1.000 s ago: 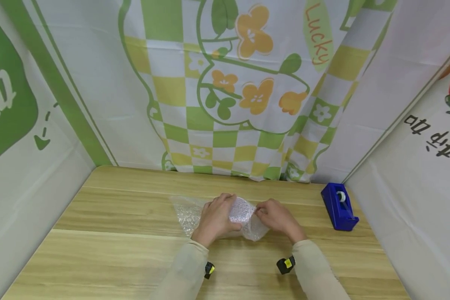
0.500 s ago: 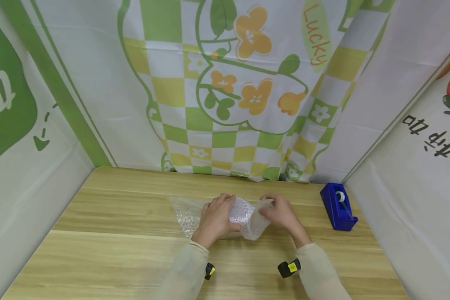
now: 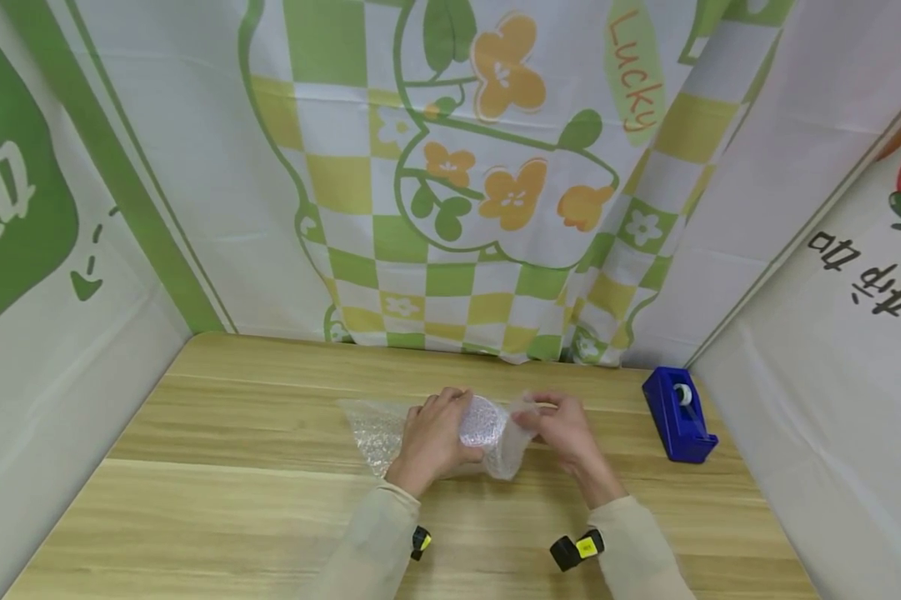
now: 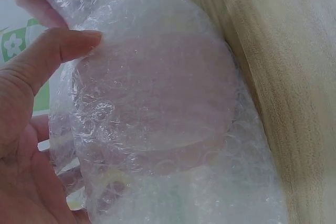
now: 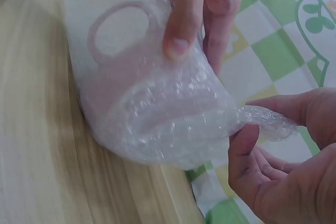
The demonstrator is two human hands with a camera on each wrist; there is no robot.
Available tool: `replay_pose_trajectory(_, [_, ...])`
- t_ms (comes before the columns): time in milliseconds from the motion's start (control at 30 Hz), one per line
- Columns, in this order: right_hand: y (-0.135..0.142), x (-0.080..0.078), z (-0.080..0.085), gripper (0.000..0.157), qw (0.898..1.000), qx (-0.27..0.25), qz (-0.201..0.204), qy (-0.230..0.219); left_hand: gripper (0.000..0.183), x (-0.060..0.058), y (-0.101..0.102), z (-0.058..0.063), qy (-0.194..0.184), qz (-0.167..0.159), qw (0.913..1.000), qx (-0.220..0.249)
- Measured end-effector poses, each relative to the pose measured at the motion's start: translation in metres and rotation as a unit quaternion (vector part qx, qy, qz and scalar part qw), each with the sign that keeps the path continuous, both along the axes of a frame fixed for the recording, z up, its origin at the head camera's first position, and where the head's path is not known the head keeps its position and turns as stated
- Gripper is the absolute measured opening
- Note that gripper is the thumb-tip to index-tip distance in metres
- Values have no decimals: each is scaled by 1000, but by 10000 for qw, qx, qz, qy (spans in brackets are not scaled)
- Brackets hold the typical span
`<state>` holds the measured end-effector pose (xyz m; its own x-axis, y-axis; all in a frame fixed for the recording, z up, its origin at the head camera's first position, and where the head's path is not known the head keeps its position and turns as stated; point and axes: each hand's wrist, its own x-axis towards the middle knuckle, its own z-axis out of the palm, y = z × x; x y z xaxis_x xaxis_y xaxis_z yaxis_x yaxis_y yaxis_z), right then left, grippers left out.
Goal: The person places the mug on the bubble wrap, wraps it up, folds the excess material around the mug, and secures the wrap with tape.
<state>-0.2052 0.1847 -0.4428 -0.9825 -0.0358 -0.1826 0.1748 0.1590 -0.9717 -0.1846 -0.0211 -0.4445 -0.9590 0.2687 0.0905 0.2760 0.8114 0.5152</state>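
A pale pink mug [image 5: 118, 77] with a looped handle lies on its side inside bubble wrap [image 3: 512, 452], its colour showing through the layers. My left hand [image 3: 432, 435] grips the wrapped mug across its side, thumb on the near face and fingers behind it. At the right end, my right hand [image 3: 566, 427] pinches a gathered, twisted edge of the wrap between thumb and fingers. A loose flap of wrap spreads out to the left, beneath and beyond the left hand.
A blue tape dispenser [image 3: 678, 415] with a roll in it stands at the right rear of the wooden table [image 3: 217, 517]. A patterned green and white cloth [image 3: 450, 283] hangs along the back edge, with printed white panels at both sides.
My right hand shifted right, regripped the wrap's right end, then drew it slightly back toward the mug. The left hand has kept its hold in place.
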Motion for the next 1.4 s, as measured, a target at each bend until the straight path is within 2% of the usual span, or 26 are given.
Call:
replay_pose_trajectory(267, [-13, 6, 3, 39, 9998, -2, -199, 62, 91, -1, 0, -1, -23, -40, 9999, 103])
replay_pose_trajectory(633, [-18, 4, 3, 40, 9939, 992, -426, 227, 93, -1, -2, -3, -95, -59, 9999, 101])
replay_pose_trajectory(933, [-18, -1, 3, 46, 9792, 1869, -599, 507, 93, -2, -2, -3, -112, -22, 9999, 119])
replay_pose_trajectory(1233, [-29, -4, 2, 41, 9624, 2440, -623, 1019, 93, -2, -1, -2, 61, 49, 10000, 35])
replay_pose_trajectory(1400, [-30, -2, 5, 38, 9578, 2608, -586, 1058, 92, -2, 0, -4, 137, 28, 9999, 36])
